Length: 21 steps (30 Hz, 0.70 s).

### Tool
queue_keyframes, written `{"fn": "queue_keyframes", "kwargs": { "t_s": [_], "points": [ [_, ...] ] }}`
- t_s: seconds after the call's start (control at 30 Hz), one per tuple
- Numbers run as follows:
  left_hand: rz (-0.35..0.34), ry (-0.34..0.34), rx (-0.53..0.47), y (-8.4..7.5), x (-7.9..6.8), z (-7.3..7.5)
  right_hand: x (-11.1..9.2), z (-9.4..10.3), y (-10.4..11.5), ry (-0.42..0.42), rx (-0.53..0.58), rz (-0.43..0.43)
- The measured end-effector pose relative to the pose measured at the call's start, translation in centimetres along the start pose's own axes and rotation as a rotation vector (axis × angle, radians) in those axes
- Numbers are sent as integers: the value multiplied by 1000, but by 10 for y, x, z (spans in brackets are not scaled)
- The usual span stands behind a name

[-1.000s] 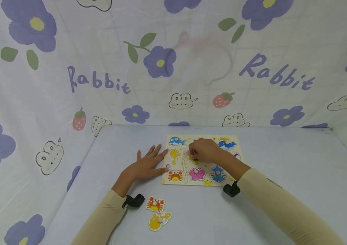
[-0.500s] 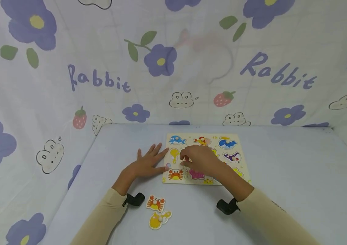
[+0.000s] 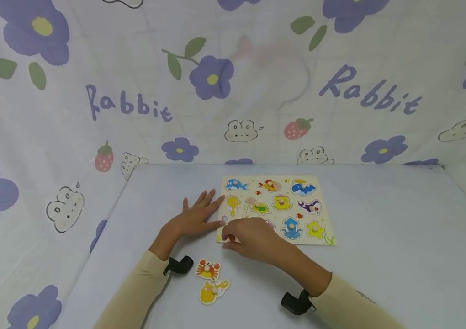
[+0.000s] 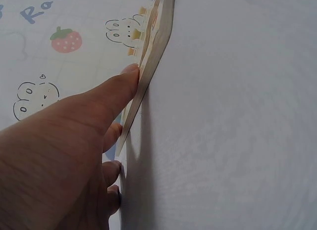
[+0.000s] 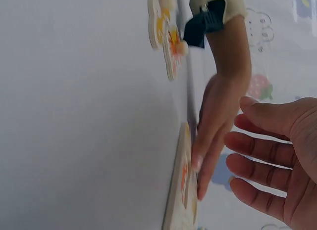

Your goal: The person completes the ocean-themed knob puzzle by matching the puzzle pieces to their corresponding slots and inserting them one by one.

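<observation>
My left hand (image 3: 193, 218) lies with straight, spread fingers at the left edge of a wooden peg puzzle board (image 3: 324, 219). In the left wrist view its thumb (image 4: 121, 91) touches the board's edge. My right hand (image 3: 251, 237), fingers loosely bent, hovers over the board's lower left corner and hides part of it. The right wrist view shows nothing in its grasp. Nearer the person lie two loose knobbed pieces, an orange crab (image 3: 207, 269) and a yellow seahorse (image 3: 213, 291). Within the board sits a turtle piece (image 3: 258, 206) with a knob.
Other knobbed sea animals fill the board, among them an octopus (image 3: 282, 202), a squid (image 3: 291, 227) and a starfish (image 3: 315, 229). The board lies on a pale table (image 3: 389, 219); a printed curtain (image 3: 266, 82) hangs behind it.
My right hand has moved from the turtle in the board's middle, left and toward the person, uncovering the turtle and octopus. The left hand has stayed at the board's edge.
</observation>
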State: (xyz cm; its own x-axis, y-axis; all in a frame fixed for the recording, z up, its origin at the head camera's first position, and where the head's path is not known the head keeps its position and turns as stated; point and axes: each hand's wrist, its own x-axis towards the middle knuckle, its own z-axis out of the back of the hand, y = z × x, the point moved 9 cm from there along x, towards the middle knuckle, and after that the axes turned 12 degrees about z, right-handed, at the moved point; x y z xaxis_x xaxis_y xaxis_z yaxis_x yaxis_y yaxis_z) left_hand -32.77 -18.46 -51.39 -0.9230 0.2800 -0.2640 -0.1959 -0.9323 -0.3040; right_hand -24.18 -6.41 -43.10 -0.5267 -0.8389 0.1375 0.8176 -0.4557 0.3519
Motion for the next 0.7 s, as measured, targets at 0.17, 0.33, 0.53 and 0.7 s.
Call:
{"fn": "queue_keyframes", "kwargs": {
  "t_s": [0.17,0.33,0.53,0.7],
  "points": [
    [5,-10,6,3,1,0,10,-17,22,64,6,60],
    [13,2,-12,5,0,-2,18,-37,37,139,-16,96],
    [7,-2,-18,3,-1,-1,24,-52,43,178,-29,123],
    [7,6,-9,5,2,-3,26,-56,47,193,-28,134]
  ]
}}
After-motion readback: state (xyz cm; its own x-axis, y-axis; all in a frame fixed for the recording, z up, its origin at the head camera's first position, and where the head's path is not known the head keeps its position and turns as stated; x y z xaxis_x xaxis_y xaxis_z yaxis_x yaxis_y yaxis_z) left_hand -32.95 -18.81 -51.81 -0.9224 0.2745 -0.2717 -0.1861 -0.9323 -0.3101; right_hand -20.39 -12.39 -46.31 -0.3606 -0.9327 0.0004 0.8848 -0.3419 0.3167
